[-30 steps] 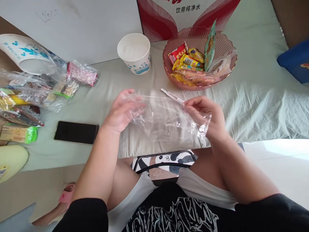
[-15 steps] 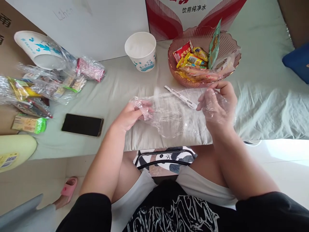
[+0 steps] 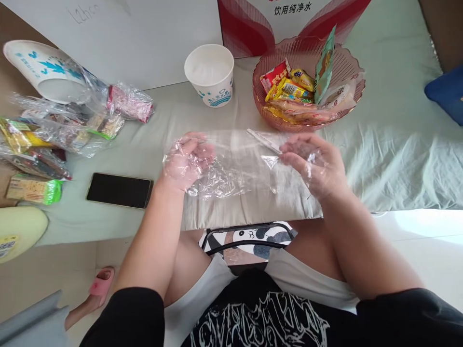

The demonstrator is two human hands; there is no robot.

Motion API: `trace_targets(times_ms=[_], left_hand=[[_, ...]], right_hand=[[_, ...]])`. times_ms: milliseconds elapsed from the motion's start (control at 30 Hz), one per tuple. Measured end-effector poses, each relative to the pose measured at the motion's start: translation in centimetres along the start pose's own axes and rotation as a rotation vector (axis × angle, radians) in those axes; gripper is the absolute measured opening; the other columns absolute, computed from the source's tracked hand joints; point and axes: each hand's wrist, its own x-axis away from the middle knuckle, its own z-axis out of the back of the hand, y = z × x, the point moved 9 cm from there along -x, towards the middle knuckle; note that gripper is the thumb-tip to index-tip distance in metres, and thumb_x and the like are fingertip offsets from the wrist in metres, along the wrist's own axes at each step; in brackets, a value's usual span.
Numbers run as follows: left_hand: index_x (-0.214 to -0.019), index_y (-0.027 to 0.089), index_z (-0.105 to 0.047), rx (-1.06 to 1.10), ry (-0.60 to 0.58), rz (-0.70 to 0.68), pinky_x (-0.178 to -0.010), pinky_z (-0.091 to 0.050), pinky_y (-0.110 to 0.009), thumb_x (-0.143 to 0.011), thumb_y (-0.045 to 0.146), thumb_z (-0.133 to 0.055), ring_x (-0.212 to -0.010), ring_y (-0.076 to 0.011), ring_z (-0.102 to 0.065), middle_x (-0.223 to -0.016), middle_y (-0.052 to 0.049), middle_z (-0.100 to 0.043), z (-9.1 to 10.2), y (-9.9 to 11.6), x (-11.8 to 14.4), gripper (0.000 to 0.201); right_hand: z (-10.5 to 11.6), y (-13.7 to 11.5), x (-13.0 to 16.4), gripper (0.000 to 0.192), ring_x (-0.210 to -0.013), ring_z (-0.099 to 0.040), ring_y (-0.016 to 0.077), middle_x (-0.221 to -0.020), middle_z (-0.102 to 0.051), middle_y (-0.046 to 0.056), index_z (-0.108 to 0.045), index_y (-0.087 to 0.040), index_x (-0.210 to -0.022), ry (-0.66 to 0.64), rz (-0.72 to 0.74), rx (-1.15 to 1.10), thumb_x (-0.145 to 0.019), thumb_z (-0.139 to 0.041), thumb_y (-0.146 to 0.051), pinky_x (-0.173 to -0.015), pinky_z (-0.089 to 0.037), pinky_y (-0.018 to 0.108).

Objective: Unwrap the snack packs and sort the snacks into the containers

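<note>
A clear plastic bag (image 3: pixel 231 168) is stretched between my two hands above the cloth-covered surface. My left hand (image 3: pixel 190 161) has its fingers curled at the bag's left end, with shiny film lying over the fingers and palm. My right hand (image 3: pixel 313 164) grips the other end, thumb and fingers close together, film crumpled across the palm. Behind the transparent film lies a slim white utility knife (image 3: pixel 262 140), its near end partly hidden by my right fingertips; whether they touch it I cannot tell.
A pink ribbed bowl (image 3: pixel 265 108) of wrapped snacks and a white paper cup (image 3: pixel 211 79) stand behind my hands. On the left are a phone (image 3: pixel 119 190), several wrapped snacks (image 3: pixel 54 130) and a tipped paper cup (image 3: pixel 45 67). Large boxes (image 3: pixel 144 43) line the back.
My left hand has turned and moved left and slightly up, with film now spread over it. My right hand has shifted a little left, towards the knife. The bag remains between them.
</note>
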Motion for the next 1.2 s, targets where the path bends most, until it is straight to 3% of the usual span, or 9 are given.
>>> trace_targets(times_ms=[133, 300, 433, 600, 767, 867, 1000, 1100, 1200], left_hand=[[-0.09, 0.025, -0.068, -0.086, 0.012, -0.057, -0.06, -0.054, -0.029, -0.072, 0.046, -0.087, -0.066, -0.0163, -0.071, -0.074, 0.002, -0.073, 0.4, 0.4, 0.2, 0.033], [-0.09, 0.025, -0.069, -0.372, 0.066, -0.068, -0.042, -0.035, -0.027, -0.072, 0.048, -0.084, -0.042, -0.0119, -0.049, -0.052, 0.005, -0.054, 1.2, 0.4, 0.1, 0.032], [-0.082, 0.029, -0.063, -0.213, 0.039, -0.129, -0.043, -0.029, -0.025, -0.065, 0.042, -0.086, -0.044, -0.009, -0.04, -0.054, 0.006, -0.046, 1.1, 1.9, 0.8, 0.032], [-0.068, 0.024, -0.052, -0.103, 0.026, -0.084, -0.049, -0.037, -0.026, -0.07, 0.039, -0.074, -0.052, -0.0106, -0.044, -0.061, 0.001, -0.049, 1.4, 2.2, 0.5, 0.027], [-0.066, 0.019, -0.056, -0.105, -0.041, 0.031, -0.051, -0.048, -0.026, -0.074, 0.048, -0.072, -0.061, -0.014, -0.062, -0.073, -0.004, -0.06, 1.5, 1.0, -0.3, 0.034], [-0.074, 0.019, -0.06, -0.125, -0.051, 0.056, -0.039, -0.036, -0.018, -0.053, 0.021, -0.085, -0.058, -0.0108, -0.064, -0.082, 0.001, -0.063, 1.7, 0.9, -0.2, 0.033], [-0.084, 0.019, -0.063, -0.025, -0.191, 0.137, -0.031, -0.017, -0.015, -0.053, 0.012, -0.083, -0.04, -0.0006, -0.043, -0.084, 0.004, -0.068, 0.5, 0.4, 0.3, 0.038], [-0.089, 0.018, -0.065, -0.155, -0.288, 0.241, -0.03, -0.018, -0.016, -0.058, 0.009, -0.083, -0.037, -0.0006, -0.043, -0.085, 0.002, -0.072, -0.8, -1.1, 0.7, 0.037], [-0.101, 0.02, -0.063, -0.315, -0.374, 0.286, -0.032, -0.026, -0.016, -0.061, 0.01, -0.085, -0.041, -0.0067, -0.057, -0.089, -0.002, -0.076, -1.9, -2.3, 1.0, 0.046]], right_hand=[[0.7, -0.2, 0.4, 0.035, -0.053, -0.063, 0.0134, -0.069, -0.069, -0.002, -0.066, -0.024, -0.085, 0.074, 0.018, -0.027, -0.086, -0.08, -0.056, -0.053, -0.055, 0.03], [1.5, 0.8, 0.0, 0.035, -0.04, -0.048, 0.011, -0.053, -0.051, -0.007, -0.066, -0.026, -0.092, 0.095, -0.03, -0.004, -0.089, -0.075, -0.06, -0.041, -0.043, 0.027], [2.2, 0.2, -0.1, 0.031, -0.04, -0.046, 0.0127, -0.056, -0.047, -0.008, -0.061, -0.032, -0.097, 0.083, 0.054, -0.132, -0.087, -0.073, -0.059, -0.042, -0.04, 0.028], [1.9, -0.8, -0.3, 0.036, -0.042, -0.051, 0.0177, -0.057, -0.055, -0.002, -0.055, -0.029, -0.074, 0.006, 0.015, -0.205, -0.084, -0.064, -0.062, -0.041, -0.041, 0.034], [1.1, -0.6, -0.6, 0.05, -0.043, -0.058, 0.0177, -0.052, -0.054, 0.0, -0.056, -0.026, -0.066, -0.105, -0.107, -0.243, -0.077, -0.068, -0.073, -0.041, -0.04, 0.032], [0.5, 0.1, 0.3, 0.053, -0.035, -0.046, 0.0101, -0.047, -0.047, -0.009, -0.054, -0.028, -0.077, -0.245, -0.233, -0.292, -0.061, -0.09, -0.064, -0.042, -0.037, 0.026], [-0.9, -0.8, 1.8, 0.055, -0.03, -0.039, 0.009, -0.041, -0.04, -0.015, -0.062, -0.035, -0.109, -0.472, -0.327, -0.624, -0.074, -0.074, -0.077, -0.043, -0.04, 0.024], [-2.1, 1.0, 1.7, 0.045, -0.058, -0.067, 0.0114, -0.067, -0.068, -0.006, -0.065, -0.03, -0.106, -0.41, -0.494, -0.592, -0.081, -0.075, -0.065, -0.055, -0.052, 0.024], [-4.9, 3.6, 2.7, 0.058, -0.088, -0.074, 0.0162, -0.108, -0.076, 0.004, -0.063, -0.024, -0.116, -0.464, -0.674, -0.381, -0.071, -0.088, -0.052, -0.068, -0.058, 0.027]])
